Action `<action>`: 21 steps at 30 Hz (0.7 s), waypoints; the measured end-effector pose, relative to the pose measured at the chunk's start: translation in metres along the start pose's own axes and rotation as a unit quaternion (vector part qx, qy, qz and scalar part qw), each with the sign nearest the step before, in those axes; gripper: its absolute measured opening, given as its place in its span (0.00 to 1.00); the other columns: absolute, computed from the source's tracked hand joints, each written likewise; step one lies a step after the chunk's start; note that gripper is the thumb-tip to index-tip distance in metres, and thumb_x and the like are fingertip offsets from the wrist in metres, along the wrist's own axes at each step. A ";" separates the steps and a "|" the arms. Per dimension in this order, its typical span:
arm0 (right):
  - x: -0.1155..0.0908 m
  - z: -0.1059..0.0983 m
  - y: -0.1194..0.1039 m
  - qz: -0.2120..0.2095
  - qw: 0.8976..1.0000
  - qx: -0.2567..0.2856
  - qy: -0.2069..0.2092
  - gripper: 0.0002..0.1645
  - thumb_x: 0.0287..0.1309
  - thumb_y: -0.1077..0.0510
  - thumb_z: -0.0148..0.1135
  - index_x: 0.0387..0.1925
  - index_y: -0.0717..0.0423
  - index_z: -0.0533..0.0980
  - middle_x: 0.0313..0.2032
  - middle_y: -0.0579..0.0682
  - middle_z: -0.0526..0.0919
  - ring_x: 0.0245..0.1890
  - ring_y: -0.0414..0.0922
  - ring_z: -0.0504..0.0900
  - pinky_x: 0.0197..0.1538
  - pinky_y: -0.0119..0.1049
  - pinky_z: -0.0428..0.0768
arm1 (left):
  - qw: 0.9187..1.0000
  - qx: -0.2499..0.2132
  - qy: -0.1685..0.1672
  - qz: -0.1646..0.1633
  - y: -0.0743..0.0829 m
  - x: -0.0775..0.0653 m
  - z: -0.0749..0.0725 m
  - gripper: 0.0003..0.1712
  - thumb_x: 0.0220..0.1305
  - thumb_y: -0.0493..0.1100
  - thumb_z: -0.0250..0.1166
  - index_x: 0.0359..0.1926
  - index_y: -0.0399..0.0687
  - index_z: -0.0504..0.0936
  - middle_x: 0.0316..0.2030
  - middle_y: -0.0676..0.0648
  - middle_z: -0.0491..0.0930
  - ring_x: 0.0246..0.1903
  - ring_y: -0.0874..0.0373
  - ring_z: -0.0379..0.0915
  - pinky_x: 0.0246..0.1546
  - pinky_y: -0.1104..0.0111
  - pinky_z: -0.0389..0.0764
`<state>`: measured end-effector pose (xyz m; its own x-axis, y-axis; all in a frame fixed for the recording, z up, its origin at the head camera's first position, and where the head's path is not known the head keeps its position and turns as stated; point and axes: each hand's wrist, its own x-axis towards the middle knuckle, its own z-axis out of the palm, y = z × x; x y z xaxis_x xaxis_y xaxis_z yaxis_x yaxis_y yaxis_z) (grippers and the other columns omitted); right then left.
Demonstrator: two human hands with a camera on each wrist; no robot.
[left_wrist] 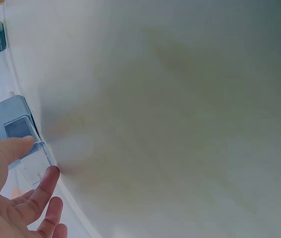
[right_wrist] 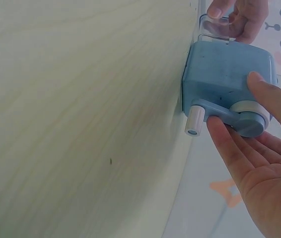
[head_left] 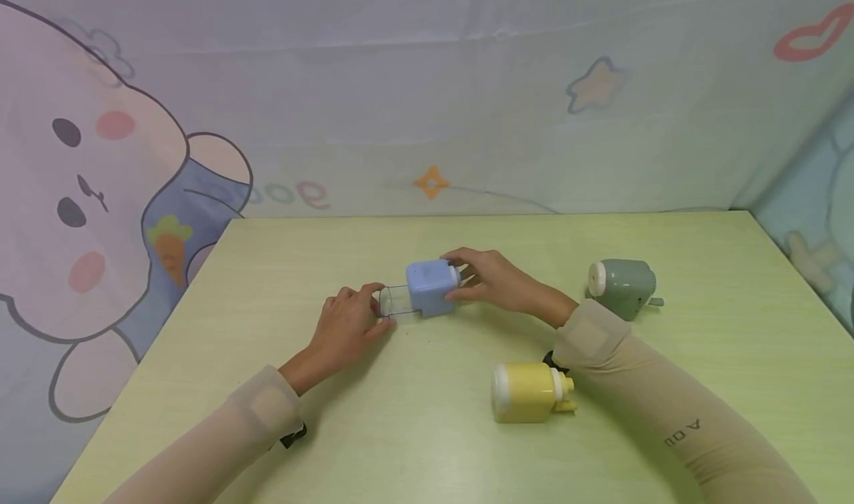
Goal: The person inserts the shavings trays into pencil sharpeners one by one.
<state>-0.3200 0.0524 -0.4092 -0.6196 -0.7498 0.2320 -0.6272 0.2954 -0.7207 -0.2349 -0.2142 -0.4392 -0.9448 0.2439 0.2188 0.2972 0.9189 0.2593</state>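
A blue hand-crank pencil sharpener stands on the table between the two hands. Its clear shavings drawer is partly out of the left side. My left hand pinches the drawer's outer end between thumb and fingers; the left wrist view shows the thumb across it. At the crank end, my right hand holds the sharpener body. In the right wrist view, the thumb lies on the blue casing and the fingers are under the crank, whose white knob sticks out.
A yellow pencil sharpener lies in front, near the right forearm. Farther right, a green sharpener stands with its crank pointing right. A printed cloth hangs behind the pale wood table.
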 end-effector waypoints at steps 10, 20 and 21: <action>0.000 0.000 -0.001 0.004 1.000 0.003 0.000 0.35 0.50 0.56 0.67 0.58 0.60 0.64 0.51 0.58 0.72 0.43 0.45 0.76 0.42 0.39 0.76 | 1.000 -0.005 -0.006 0.000 0.003 0.003 0.000 0.32 0.58 0.54 0.62 0.58 0.43 0.65 0.34 0.58 0.76 0.41 0.56 0.62 0.40 0.60 0.63; 0.001 0.000 -0.002 -0.001 1.000 0.005 0.001 0.35 0.49 0.58 0.67 0.58 0.62 0.64 0.52 0.59 0.72 0.44 0.47 0.76 0.42 0.41 0.76 | 1.000 -0.007 -0.010 -0.004 0.006 0.008 0.001 0.32 0.59 0.55 0.61 0.58 0.43 0.65 0.34 0.57 0.76 0.40 0.56 0.62 0.40 0.60 0.63; 0.001 0.000 -0.002 -0.001 1.000 0.005 0.000 0.35 0.49 0.58 0.67 0.58 0.61 0.64 0.52 0.59 0.71 0.44 0.47 0.76 0.42 0.41 0.76 | 1.000 -0.006 -0.011 -0.005 0.007 0.008 0.001 0.32 0.59 0.55 0.61 0.58 0.43 0.65 0.34 0.57 0.76 0.40 0.56 0.62 0.40 0.60 0.63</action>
<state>-0.3193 0.0515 -0.4079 -0.6192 -0.7498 0.2332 -0.6229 0.2882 -0.7273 -0.2404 -0.2059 -0.4366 -0.9503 0.2426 0.1953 0.2903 0.9171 0.2734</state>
